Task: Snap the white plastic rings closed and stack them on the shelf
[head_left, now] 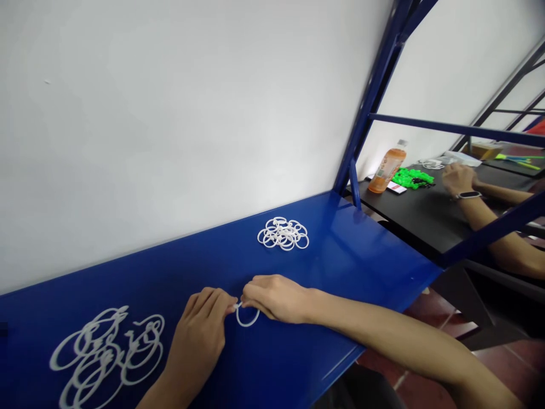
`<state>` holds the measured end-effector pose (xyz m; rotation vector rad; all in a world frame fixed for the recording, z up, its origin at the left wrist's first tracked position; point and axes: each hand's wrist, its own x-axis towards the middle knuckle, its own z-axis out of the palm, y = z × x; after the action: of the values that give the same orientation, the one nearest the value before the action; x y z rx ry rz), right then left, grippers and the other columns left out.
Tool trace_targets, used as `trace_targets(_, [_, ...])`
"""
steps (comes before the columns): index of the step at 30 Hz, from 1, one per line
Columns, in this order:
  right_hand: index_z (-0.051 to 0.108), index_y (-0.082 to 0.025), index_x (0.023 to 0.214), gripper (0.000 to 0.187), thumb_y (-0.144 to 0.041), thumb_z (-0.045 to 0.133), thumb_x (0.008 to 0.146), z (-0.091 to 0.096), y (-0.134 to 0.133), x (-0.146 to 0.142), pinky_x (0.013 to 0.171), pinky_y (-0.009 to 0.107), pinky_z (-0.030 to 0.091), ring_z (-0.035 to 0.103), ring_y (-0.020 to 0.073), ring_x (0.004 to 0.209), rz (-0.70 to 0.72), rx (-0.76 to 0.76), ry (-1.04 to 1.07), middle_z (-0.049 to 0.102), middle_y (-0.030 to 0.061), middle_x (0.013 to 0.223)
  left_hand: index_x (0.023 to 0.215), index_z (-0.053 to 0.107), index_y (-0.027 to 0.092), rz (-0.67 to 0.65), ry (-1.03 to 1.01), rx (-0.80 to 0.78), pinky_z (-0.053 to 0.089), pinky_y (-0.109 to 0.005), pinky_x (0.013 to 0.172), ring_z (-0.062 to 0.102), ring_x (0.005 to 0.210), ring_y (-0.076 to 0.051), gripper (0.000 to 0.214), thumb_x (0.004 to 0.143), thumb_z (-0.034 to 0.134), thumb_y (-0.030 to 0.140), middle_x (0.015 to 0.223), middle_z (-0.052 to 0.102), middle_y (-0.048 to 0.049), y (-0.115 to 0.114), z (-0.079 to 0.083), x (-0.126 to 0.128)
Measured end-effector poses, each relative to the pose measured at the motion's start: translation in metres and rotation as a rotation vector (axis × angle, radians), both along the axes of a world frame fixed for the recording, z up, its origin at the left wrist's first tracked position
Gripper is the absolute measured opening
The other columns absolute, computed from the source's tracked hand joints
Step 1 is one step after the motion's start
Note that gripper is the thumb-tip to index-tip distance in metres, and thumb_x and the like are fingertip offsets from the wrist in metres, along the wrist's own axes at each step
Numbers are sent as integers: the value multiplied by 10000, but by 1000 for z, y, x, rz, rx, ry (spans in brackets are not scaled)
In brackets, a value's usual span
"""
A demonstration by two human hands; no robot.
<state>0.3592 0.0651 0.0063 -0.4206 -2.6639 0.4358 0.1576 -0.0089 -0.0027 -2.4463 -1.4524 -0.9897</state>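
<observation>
My left hand (200, 329) and my right hand (276, 296) meet over the blue shelf (357, 250), fingers pinched together on one white plastic ring (247, 315) that hangs between them. A pile of several small white rings (283, 234) lies further back on the shelf, beyond my right hand. A heap of larger linked white rings (106, 355) lies at the near left, beside my left wrist.
A white wall (170, 113) rises right behind the shelf. A blue frame post (374, 96) stands at the shelf's right end. Beyond it a black table (426, 210) bears an orange drink bottle (387, 167) and green pieces (411, 177); another person's arm with a wristband (468, 195) rests there.
</observation>
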Motion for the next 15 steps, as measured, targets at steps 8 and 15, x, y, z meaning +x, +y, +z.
trace_targets(8, [528, -201, 1005, 142, -330, 478, 1040, 8, -1, -2, 680, 245, 486, 678, 153, 789, -283, -202, 148, 720, 30, 944, 1011, 606, 240, 124, -188, -130, 495, -313, 793, 650, 871, -185, 212, 980, 498, 420, 906, 692, 0, 2, 3, -6])
trace_targets(15, [603, -190, 959, 191, -300, 465, 1032, 6, 1, -3, 725, 255, 496, 663, 158, 831, -259, -162, 131, 692, 47, 954, 873, 613, 255, 40, -239, -253, 501, -254, 761, 645, 866, -150, 206, 982, 505, 392, 896, 682, 22, -3, 14, 3])
